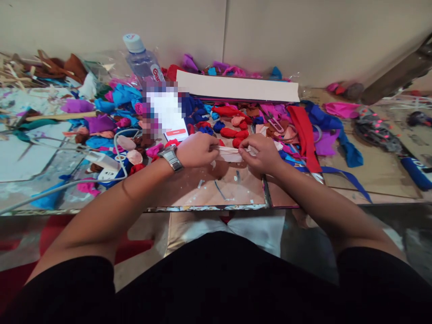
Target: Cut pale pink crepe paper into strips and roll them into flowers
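Note:
Over the near middle of the table, a pale cream folded strip (229, 155), paper or cloth, is stretched between my two hands. My left hand (198, 150), with a metal watch (172, 159) on its wrist, pinches the strip's left end. The thumb and fingertips of my right hand (261, 153) close on its right end. Just beyond lie crumpled red pieces (234, 133) and small thread snips (272, 121). A phone (175, 132) with a lit, partly blurred screen leans behind my left hand.
A clear bottle with a white cap (134, 43) stands at the back left. Behind the coloured scraps lies a long cream board (236, 86). A white cable (67, 186) and charger (103, 159) are on the left. A red strip (305, 139) and a dark pincushion-like bundle (376, 128) lie right.

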`<state>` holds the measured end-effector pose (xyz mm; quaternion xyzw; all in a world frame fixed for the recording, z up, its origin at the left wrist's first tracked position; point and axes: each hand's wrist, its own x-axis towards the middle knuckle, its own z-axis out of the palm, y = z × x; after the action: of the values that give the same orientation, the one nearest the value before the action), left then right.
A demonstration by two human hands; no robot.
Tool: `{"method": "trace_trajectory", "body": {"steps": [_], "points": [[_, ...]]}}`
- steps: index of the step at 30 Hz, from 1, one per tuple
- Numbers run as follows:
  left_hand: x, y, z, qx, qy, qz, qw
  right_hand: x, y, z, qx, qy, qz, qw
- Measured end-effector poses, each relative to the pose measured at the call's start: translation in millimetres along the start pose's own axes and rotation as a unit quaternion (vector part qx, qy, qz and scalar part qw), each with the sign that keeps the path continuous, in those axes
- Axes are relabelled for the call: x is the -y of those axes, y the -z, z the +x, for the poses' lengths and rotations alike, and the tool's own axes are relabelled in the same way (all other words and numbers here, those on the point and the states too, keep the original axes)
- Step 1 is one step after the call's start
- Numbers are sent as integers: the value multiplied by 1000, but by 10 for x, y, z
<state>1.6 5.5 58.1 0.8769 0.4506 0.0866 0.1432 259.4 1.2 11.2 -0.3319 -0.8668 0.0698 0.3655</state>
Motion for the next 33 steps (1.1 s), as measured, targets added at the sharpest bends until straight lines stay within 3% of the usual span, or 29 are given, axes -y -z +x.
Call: {"method": "trace_trajectory", "body": {"steps": [6,15,24,33], "points": [[-58,13,-18,34,-11,-42,998,16,-41,-16,43,18,13,999],[-35,77,7,101,-3,-22,995,3,16,0,38,0,8,999],[-96,44,-42,116,-55,-97,987,65,-55,-22,79,48,31,995],[-150,47,-35,130,-57,-113,983,81,-72,-35,105,65,30,992]]}}
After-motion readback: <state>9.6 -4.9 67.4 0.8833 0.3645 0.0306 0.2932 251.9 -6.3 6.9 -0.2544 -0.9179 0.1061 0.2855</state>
